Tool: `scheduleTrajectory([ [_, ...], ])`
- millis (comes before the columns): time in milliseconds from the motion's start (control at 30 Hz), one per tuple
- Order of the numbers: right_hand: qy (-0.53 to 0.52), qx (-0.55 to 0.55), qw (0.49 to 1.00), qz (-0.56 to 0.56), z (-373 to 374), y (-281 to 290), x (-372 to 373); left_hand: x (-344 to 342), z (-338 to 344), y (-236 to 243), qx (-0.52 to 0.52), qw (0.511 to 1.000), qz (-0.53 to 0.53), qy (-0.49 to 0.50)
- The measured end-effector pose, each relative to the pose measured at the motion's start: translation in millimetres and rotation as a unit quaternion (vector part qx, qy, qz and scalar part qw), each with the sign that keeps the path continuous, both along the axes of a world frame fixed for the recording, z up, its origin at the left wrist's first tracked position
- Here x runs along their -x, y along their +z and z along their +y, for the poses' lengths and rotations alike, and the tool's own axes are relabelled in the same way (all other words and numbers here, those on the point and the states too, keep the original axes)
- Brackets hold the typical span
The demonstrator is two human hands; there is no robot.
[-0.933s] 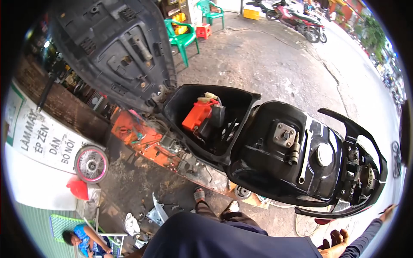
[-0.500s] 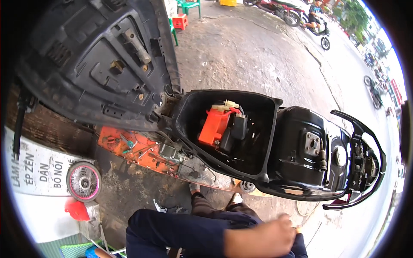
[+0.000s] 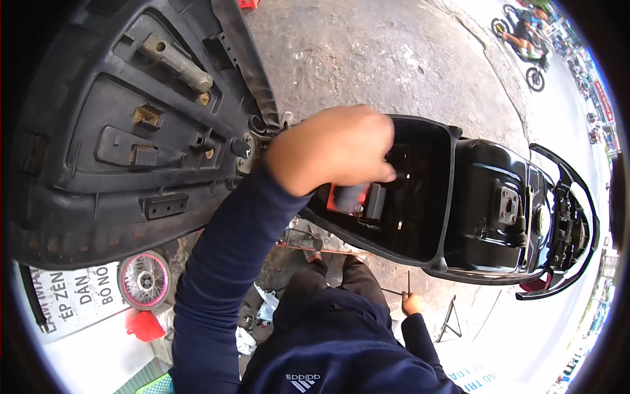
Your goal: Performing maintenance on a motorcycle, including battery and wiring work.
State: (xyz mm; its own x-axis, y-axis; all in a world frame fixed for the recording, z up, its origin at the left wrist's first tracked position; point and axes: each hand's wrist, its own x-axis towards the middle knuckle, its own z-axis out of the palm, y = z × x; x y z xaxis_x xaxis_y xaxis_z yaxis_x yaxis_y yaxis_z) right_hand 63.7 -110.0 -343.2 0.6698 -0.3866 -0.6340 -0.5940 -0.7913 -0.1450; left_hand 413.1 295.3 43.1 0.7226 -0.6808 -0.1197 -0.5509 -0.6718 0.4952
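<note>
My left hand [image 3: 336,146] is over the black storage box [image 3: 420,197] under a motorbike's raised seat. Its fingers are curled and partly smeared by motion; whatever they hold, if anything, is hidden. Just beneath it, a red battery [image 3: 336,200] shows in part beside a black block-shaped part [image 3: 375,202]. A grey blur between the hand and the battery cannot be made out. Lower down, by my right side, my right hand [image 3: 411,303] is closed around a thin dark rod-shaped tool [image 3: 409,281].
The upturned seat [image 3: 85,197] fills the left side. Right of the box lies the black fuel tank [image 3: 489,197], then a curved grab rail [image 3: 584,249]. A pink-rimmed wheel [image 3: 144,280] leans at a white sign. A rider on a motorbike [image 3: 525,46] passes far right.
My left hand has swung from low in front of my body up over the storage box and battery. My right hand with the rod tool now shows. The view has shifted.
</note>
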Motion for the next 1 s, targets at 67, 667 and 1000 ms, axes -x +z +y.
scheduleTrajectory([
  [67, 0.016, 0.034, 0.999, 0.03, -18.1, -12.0, 21.3, 19.7, 32.4, -11.7, 0.052, 0.997, -0.049, 0.01],
  [667, 0.305, -0.105, 0.919, -0.227, -115.5, -103.9, 24.4, 84.5, 20.2, -31.7, 0.084, 0.957, -0.052, 0.274],
  [1000, 0.271, -0.213, 0.923, -0.169, -77.1, -33.2, -31.7, 109.4, -0.4, -20.5, -0.02, 0.966, -0.102, 0.236],
])
